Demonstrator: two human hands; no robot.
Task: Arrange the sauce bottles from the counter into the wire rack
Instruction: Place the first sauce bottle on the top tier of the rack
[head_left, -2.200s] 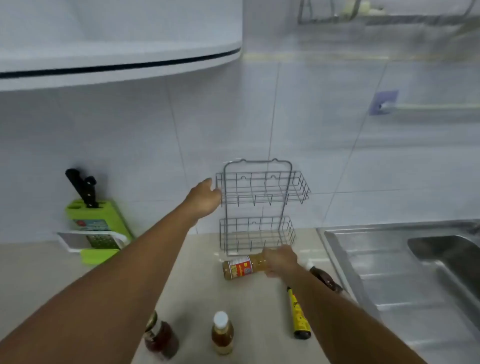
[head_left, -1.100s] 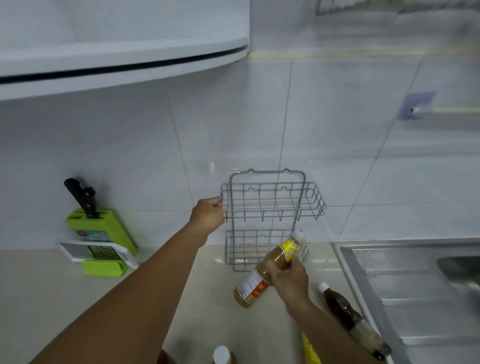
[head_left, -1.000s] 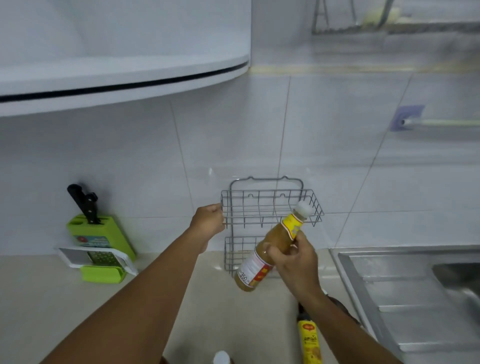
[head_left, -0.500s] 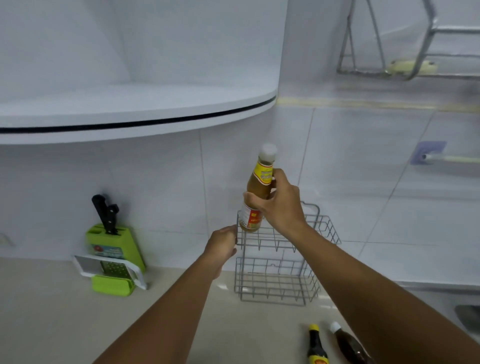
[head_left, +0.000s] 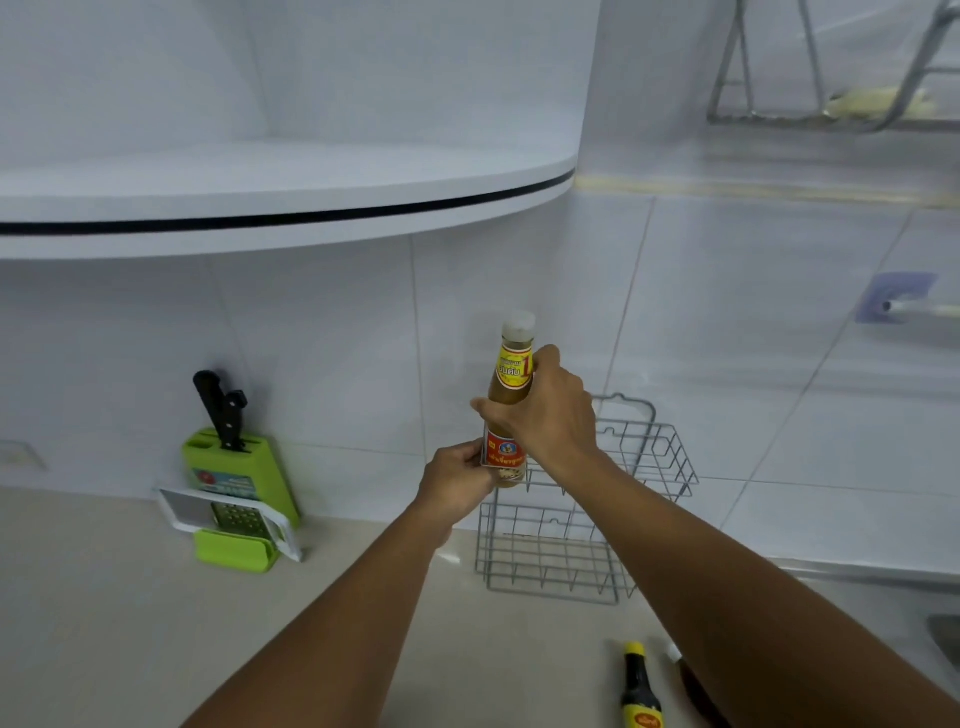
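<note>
Head view: the bottle (head_left: 510, 400) is held upright at centre frame, the right hand (head_left: 550, 415) wrapped around its neck and shoulder, its base lowered at the left end of the rack's (head_left: 649, 467) top basket. The left hand (head_left: 457, 480) is closed at that same left corner; whether the rack wire, the bottle's base or both are gripped cannot be told, as the fingers cover the spot.

For a clean placement, the bottle is best kept vertical and lowered straight until the base is felt on the basket floor, with the rack steadied against tipping since it looks light and freestanding on the counter (head_left: 130, 623). The hold should be eased only once the base sits flat between the wires, not on a rim.

Now the blind spots. Whether the base is already inside the basket or just in front of its rim is masked by both hands. The right forearm cuts across the top basket's front. At lower right, a yellow-capped dark bottle (head_left: 640, 691) is cropped by the frame edge, and a second dark bottle (head_left: 693, 686) beside it is mostly hidden under the arm. Any other bottles lie out of frame.
</note>
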